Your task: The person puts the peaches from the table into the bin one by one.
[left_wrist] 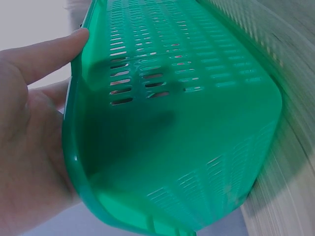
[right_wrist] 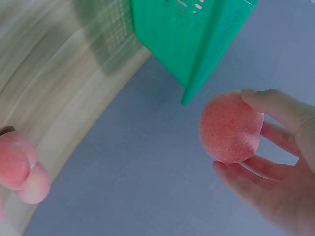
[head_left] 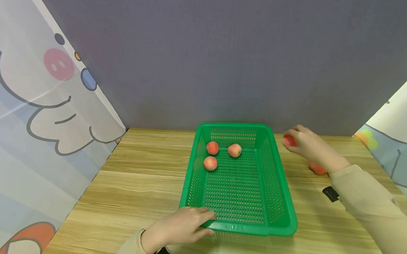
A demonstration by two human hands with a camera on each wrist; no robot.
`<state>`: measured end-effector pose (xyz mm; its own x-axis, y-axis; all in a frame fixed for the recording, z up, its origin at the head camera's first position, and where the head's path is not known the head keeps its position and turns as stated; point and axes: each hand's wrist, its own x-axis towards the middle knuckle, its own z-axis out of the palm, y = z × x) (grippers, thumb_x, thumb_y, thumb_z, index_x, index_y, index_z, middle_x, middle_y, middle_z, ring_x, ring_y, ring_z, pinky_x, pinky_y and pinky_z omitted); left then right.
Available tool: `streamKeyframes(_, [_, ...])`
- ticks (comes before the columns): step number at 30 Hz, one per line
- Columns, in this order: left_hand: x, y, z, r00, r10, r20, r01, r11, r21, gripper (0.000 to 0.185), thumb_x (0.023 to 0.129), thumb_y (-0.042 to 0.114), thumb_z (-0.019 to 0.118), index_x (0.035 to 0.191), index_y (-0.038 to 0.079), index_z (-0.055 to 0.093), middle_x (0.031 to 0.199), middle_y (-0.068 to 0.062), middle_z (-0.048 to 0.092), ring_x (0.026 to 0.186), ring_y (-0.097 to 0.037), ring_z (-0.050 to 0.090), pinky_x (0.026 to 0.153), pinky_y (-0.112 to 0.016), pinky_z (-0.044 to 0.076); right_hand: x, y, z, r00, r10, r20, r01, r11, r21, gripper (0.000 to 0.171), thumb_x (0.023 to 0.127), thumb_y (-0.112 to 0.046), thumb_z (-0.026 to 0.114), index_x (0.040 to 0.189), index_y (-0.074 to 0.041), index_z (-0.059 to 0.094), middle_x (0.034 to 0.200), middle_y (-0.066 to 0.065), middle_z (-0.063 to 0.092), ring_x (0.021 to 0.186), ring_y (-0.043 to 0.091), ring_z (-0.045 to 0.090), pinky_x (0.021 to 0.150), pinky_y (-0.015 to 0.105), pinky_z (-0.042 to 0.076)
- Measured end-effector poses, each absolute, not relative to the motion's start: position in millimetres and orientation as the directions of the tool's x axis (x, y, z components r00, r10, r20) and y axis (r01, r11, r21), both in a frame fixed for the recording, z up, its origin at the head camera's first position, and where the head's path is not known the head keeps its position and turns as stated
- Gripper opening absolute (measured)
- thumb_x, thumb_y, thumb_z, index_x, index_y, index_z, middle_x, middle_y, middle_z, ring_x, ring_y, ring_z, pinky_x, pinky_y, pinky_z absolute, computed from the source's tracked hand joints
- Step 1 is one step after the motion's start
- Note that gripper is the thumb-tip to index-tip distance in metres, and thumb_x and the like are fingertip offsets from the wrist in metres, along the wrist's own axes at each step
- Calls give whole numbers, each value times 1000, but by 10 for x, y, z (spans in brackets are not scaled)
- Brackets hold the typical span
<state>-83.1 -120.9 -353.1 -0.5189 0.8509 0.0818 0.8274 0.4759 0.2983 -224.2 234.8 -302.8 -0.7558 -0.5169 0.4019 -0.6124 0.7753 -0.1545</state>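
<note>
On the wooden tabletop stands a green perforated plastic basket, long side running away from the person. The left hand rests at the basket's near left corner, its fingers laid over the rim and the thumb beneath; the left wrist view shows the thumb and palm pressed against the outside of the green wall, so this hand grips the rim. Three peaches lie inside the basket near its far left end: one close to the back wall, another just beside it to the right, and a third a little nearer the person. To the right of the basket, above the tabletop and just outside the far right corner, the right hand holds a peach pinched between curled fingers and thumb. Further peaches lie on the tabletop under that forearm; the right wrist view shows them touching each other. A beige sleeve covers the right arm.
</note>
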Motion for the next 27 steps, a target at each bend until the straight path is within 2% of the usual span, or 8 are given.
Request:
streamKeyframes(8, [-836, -1208, -3539, -518, 851, 89, 829, 474, 295, 18, 86, 26, 57, 97, 12, 56, 85, 5, 59, 70, 4, 49, 62, -9, 40, -2291, 2177, -2918, -792, -526, 309, -589, 791, -165, 28, 73, -1, 68, 99, 7, 60, 95, 25, 53, 84, 36, 53, 65, 43, 46])
streamKeyframes(13, [-840, -1210, -3551, -518, 850, 92, 830, 474, 295, 18, 86, 26, 58, 97, 12, 56, 84, 5, 58, 69, 4, 49, 61, -8, 39, -2325, 2024, -2848, -794, -538, 284, -593, 788, -166, 27, 76, -4, 66, 100, 6, 60, 97, 25, 53, 84, 35, 53, 65, 42, 46])
streamKeyframes(18, [-840, -1211, -3555, -516, 851, 99, 832, 471, 295, 18, 86, 26, 58, 97, 11, 56, 86, 5, 59, 70, 4, 50, 61, -8, 39, -2384, 1889, -2822, -779, -557, 289, -611, 777, -149, 25, 76, -4, 64, 99, 7, 60, 95, 24, 54, 81, 33, 53, 63, 40, 46])
streamKeyframes(27, [-841, -1215, -3554, -517, 851, 94, 829, 470, 303, 19, 86, 26, 57, 98, 11, 56, 88, 4, 60, 72, 3, 52, 61, -8, 40, -2477, 1678, -2833, -792, -563, 239, -605, 777, -175, 25, 77, -6, 63, 99, 5, 60, 95, 22, 53, 81, 32, 52, 65, 41, 45])
